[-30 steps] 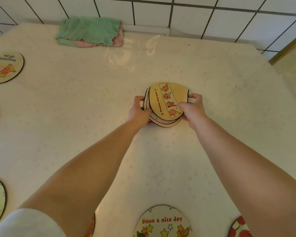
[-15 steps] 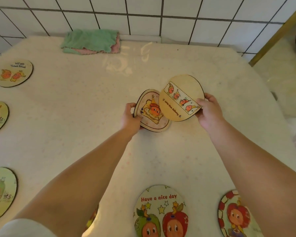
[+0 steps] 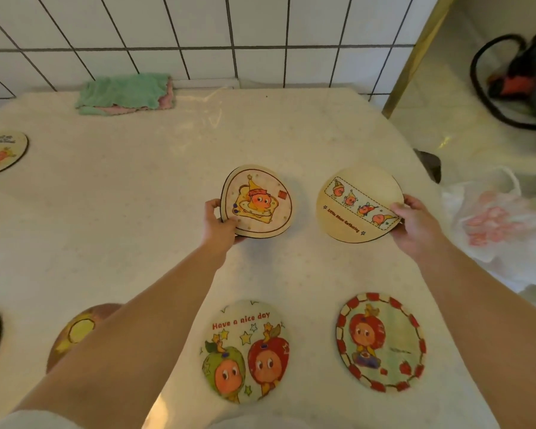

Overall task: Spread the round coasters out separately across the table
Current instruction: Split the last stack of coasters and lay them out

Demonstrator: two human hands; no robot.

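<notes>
Wooden round coasters are split between both hands above the middle of the worktop (image 3: 136, 218). The right hand (image 3: 415, 226) pinches the rim of one coaster (image 3: 358, 202), its dashed picture strip slanting from upper left down toward the thumb. The left hand (image 3: 218, 224) grips the edge of a small stack (image 3: 257, 202), top picture tilted slightly. Cream speckled worktop meets a white tiled wall; a green cloth (image 3: 126, 91) lies at the back. Two cartoon-printed coasters (image 3: 246, 351) (image 3: 381, 342) lie flat nearer, apart.
</notes>
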